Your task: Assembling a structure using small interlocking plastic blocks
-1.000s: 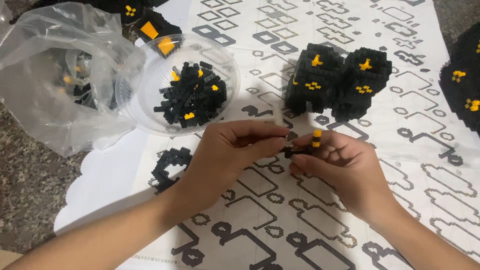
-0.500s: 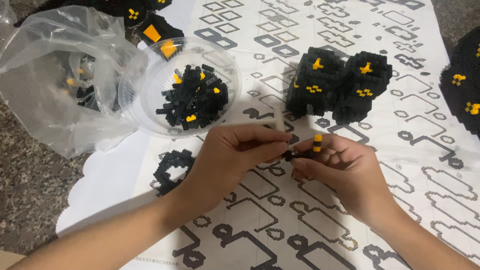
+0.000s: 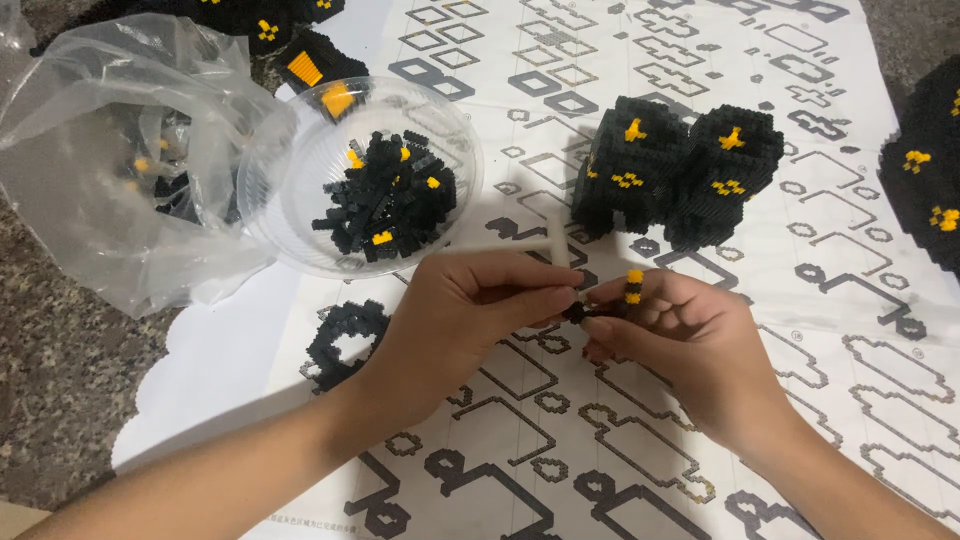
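2 hands meet over the printed sheet [image 3: 700,60]: our left hand [image 3: 455,320] pinches a white tool [image 3: 553,243], our right hand [image 3: 690,345] grips a small black-and-yellow brick piece [image 3: 628,292] steady; the bowl [image 3: 300,215] of bricks stays near for easy picking

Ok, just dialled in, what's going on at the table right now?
A person is working over a printed instruction sheet, pinching a small black-and-yellow brick piece between both hands. The left hand and right hand meet at it, fingers closed on the piece. Beyond the hands, a clear plastic bowl holds loose black and yellow bricks, a clear plastic bag lies to its left, and two finished black block figures stand on the sheet.
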